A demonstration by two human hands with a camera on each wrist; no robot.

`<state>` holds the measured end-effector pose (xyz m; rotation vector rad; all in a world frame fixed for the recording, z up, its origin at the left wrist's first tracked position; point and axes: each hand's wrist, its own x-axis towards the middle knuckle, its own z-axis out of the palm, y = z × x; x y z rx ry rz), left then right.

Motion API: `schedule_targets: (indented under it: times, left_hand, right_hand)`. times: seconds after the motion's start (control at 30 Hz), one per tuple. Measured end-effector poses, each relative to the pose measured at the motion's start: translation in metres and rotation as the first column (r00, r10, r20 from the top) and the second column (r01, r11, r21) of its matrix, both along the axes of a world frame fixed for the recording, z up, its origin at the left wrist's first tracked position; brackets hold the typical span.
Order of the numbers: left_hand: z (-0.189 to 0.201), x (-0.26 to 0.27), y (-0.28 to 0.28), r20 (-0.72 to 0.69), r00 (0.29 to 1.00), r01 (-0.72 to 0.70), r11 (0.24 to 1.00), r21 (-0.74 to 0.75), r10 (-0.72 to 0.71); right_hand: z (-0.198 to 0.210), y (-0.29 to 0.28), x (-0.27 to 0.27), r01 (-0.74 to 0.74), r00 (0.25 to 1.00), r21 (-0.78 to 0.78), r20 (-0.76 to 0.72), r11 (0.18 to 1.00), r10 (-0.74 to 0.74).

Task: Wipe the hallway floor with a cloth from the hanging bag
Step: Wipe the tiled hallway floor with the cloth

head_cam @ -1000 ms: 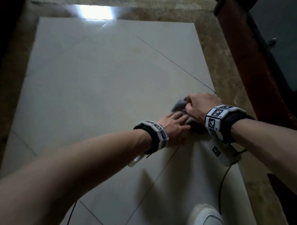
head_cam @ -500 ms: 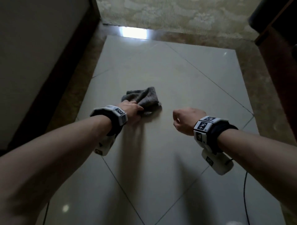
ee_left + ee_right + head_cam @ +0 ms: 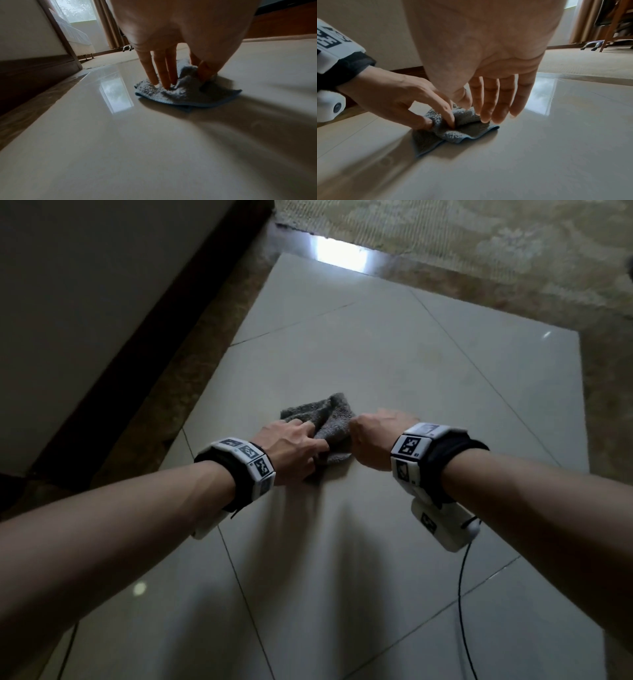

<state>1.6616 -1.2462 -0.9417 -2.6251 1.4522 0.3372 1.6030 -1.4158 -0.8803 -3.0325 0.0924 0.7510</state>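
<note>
A crumpled grey cloth [image 3: 334,412] with a blue hem lies on the glossy pale tile floor [image 3: 376,542]. My left hand [image 3: 313,440] is on its left side. In the right wrist view, the left hand [image 3: 440,121] pinches a fold of the cloth [image 3: 453,134] between thumb and index finger. The left wrist view shows the other fingers [image 3: 164,81] pressing down on the cloth [image 3: 188,96]. My right hand [image 3: 356,433] is at the cloth's right edge. Its fingers [image 3: 488,113] hang straight, their tips touching the cloth, and hold nothing.
A pale wall with dark skirting [image 3: 102,371] runs along the left, beside a brown marble border [image 3: 191,371]. Patterned carpet [image 3: 479,241] begins at the far end of the tiles. A thin black cable [image 3: 462,594] trails from my right wrist. A bed [image 3: 75,36] stands in the room beyond.
Half a second ago my right hand was a loose fist well right of the cloth. It has since moved left to the cloth's edge with straightened fingers. My left hand stays on the cloth.
</note>
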Motion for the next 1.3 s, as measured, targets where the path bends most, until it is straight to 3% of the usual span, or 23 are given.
schedule_targets:
  times: [0.2, 0.37, 0.5, 0.6, 0.73, 0.87, 1.1, 1.3]
  left_hand:
    - [0.016, 0.023, -0.007, -0.177, 0.984, 0.056, 0.989, 0.139, -0.031]
    - [0.075, 0.027, -0.016, -0.26, 0.965, 0.082, 0.952, 0.294, -0.003]
    - [0.136, 0.041, -0.013, -0.202, 0.976, -0.002, 0.929, 0.369, 0.082]
    - [0.158, 0.053, -0.013, -0.121, 0.983, -0.079, 0.914, 0.399, 0.138]
    - [0.157, 0.067, -0.022, -0.083, 0.99, -0.055, 0.86, 0.508, 0.112]
    - [0.143, 0.087, -0.036, -0.037, 0.995, -0.068, 0.9, 0.43, 0.093]
    - [0.087, 0.113, -0.027, -0.083, 0.991, -0.068, 0.913, 0.403, 0.11]
    - [0.05, 0.137, 0.004, 0.009, 0.963, -0.261, 0.93, 0.259, 0.268]
  right_hand:
    - [0.007, -0.029, 0.018, -0.042, 0.999, -0.004, -0.028, 0.999, 0.042]
    - [0.039, -0.04, 0.041, -0.078, 0.997, 0.063, -0.022, 0.995, 0.079]
    - [0.082, -0.032, 0.056, -0.119, 0.993, 0.134, 0.026, 0.984, 0.116]
    - [0.102, -0.027, 0.059, -0.157, 0.987, 0.154, 0.011, 0.975, 0.157]
    - [0.109, -0.033, 0.069, -0.162, 0.986, 0.134, -0.005, 0.978, 0.164]
    - [0.099, -0.036, 0.065, -0.104, 0.993, 0.123, -0.034, 0.987, 0.109]
    - [0.029, -0.024, 0.075, -0.08, 0.992, 0.158, -0.086, 0.984, 0.094]
    - [-0.028, 0.023, 0.081, -0.102, 0.973, 0.213, -0.182, 0.972, 0.142]
